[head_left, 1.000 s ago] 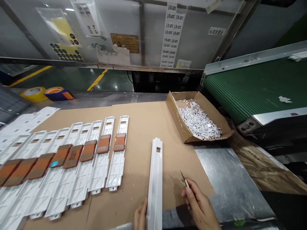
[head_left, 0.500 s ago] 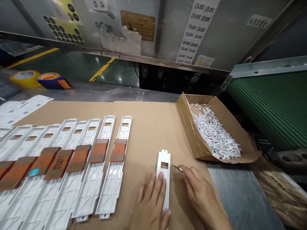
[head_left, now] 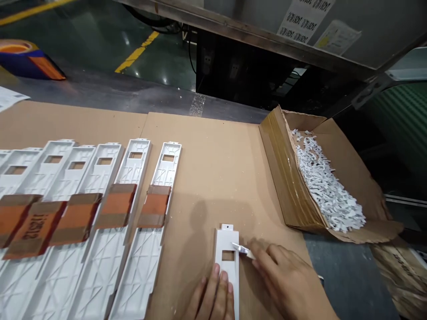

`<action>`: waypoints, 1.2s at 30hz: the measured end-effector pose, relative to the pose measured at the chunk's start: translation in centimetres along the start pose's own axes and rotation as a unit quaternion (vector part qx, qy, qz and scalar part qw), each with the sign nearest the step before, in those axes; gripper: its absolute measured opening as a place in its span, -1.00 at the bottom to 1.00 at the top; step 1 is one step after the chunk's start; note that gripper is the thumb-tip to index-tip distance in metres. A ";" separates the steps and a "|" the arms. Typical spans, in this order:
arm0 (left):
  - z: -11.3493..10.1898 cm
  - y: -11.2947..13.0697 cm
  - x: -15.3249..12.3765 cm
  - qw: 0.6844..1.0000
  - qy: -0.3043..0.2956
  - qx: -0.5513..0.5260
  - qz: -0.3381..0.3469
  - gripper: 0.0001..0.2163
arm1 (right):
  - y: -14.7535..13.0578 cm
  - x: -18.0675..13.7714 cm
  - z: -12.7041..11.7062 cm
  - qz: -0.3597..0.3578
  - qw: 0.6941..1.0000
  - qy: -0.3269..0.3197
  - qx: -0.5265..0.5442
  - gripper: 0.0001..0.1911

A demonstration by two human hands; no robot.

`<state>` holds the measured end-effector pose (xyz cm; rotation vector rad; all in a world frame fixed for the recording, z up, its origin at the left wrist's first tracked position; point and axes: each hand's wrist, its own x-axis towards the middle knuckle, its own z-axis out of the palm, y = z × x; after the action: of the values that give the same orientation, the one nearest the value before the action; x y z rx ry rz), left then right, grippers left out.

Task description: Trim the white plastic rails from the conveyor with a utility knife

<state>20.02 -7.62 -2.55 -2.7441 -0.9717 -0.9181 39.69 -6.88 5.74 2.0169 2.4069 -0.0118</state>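
A long white plastic panel [head_left: 228, 242] lies on the cardboard sheet, with a small rectangular window near its far end. My left hand [head_left: 213, 298] rests on the panel just below that window, fingers stretched out flat. In my right hand [head_left: 283, 275] is a small pointed knife [head_left: 243, 250], pinched between thumb and fingers. Its blade tip is over the panel's right side, slightly above the window; whether it touches cannot be seen. The lower end of the panel is hidden by my left hand and the picture's edge.
Several white panels [head_left: 133, 262] with orange-brown blocks [head_left: 155, 206] across them lie in a row at left. A cardboard box [head_left: 276, 169] with white plastic scraps [head_left: 333, 191] stands at right. A tape roll [head_left: 30, 60] sits at the back left; a green conveyor [head_left: 403, 106] is far right.
The view has tilted down and come closer. The knife has moved from beside the panel's right edge to over its face above the window. My left hand still lies on the panel.
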 end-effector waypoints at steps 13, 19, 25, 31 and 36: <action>-0.2 0.1 0.5 0.999 0.012 -0.040 -0.025 -0.71 | -0.8 0.8 -0.1 -0.005 1.000 0.010 -0.013 -0.66; -0.5 0.2 0.4 0.999 -0.012 -0.039 -0.024 -0.72 | -0.8 0.8 0.0 0.005 1.000 0.011 0.001 -0.64; -0.4 0.3 0.5 0.999 0.004 -0.039 -0.033 -0.71 | -0.8 0.8 0.1 0.008 1.000 0.008 0.020 -0.64; -0.2 0.4 0.5 0.998 0.009 -0.044 -0.037 -0.74 | -0.7 0.7 0.2 0.011 0.999 0.006 0.032 -0.65; -0.4 0.3 0.5 0.998 0.006 -0.044 -0.033 -0.73 | -0.7 0.7 0.2 0.013 0.999 0.002 0.031 -0.62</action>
<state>20.29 -7.67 -1.94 -2.7912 -1.0494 -1.0090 38.84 -6.30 5.54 2.0759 2.4113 -0.0826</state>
